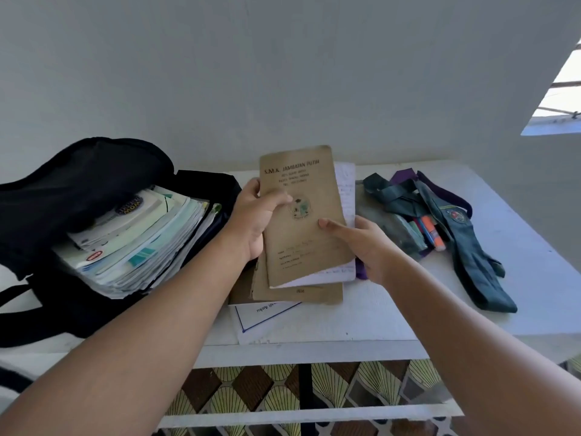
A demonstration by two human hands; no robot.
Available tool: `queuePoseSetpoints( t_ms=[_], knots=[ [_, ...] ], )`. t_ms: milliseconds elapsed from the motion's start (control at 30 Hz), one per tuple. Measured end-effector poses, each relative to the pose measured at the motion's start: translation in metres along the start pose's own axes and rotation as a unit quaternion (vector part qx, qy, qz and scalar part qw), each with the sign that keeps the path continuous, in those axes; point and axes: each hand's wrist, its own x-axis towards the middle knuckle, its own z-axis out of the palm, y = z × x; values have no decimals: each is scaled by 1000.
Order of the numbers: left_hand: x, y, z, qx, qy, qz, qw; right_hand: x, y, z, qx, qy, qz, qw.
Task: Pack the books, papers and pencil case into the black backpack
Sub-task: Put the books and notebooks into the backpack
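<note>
Both hands, the left hand (pixel 256 215) and right hand (pixel 366 243), pinch a brown exercise book (pixel 303 215) with loose papers; looks mid-pack, next it probably swings left into the stuffed black backpack (pixel 78 184).

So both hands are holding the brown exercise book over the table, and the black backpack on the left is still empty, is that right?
Not quite. The head view shows the black backpack already stuffed with a thick stack of books and papers. The rest holds: the left hand and right hand both hold the brown exercise book over the table.
</note>
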Motion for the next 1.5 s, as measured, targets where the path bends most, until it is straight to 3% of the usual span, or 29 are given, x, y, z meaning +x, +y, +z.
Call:
queuePoseSetpoints(
  t_ms=[100,233,433,633,767,967,1067,1167,1333,1433,1500],
  knots=[
    [2,15,-1,-50,-43,13,998,-2,-11,-1,23,7,-91,996],
    [3,16,-11,-52,-103,-79,990,1,-13,-11,62,35,-124,990],
    [5,-14,-14,-54,-38,-65,996,3,-1,-15,132,68,-105,983],
    [4,-9,-9,-103,-37,-41,993,-1,-6,-17,69,41,-140,987],
    [6,-3,-6,-63,-20,-18,998,1,-9,-13,61,78,-150,984],
    [12,-6,-9,0,42,-19,999,10,-3,-17,75,132,-63,986],
    [18,-3,-11,15,102,34,994,14,1,-22,23,159,-16,987],
    [21,14,-12,19,152,140,978,14,-2,-28,-41,153,44,986],
    [-1,38,9,160,174,348,907,13,-4,-31,-234,100,65,965],
    [-11,40,26,164,144,405,888,9,-3,-32,-145,87,87,982],
    [-13,29,33,197,54,401,893,7,-3,-40,-9,80,109,991]
  ],
)
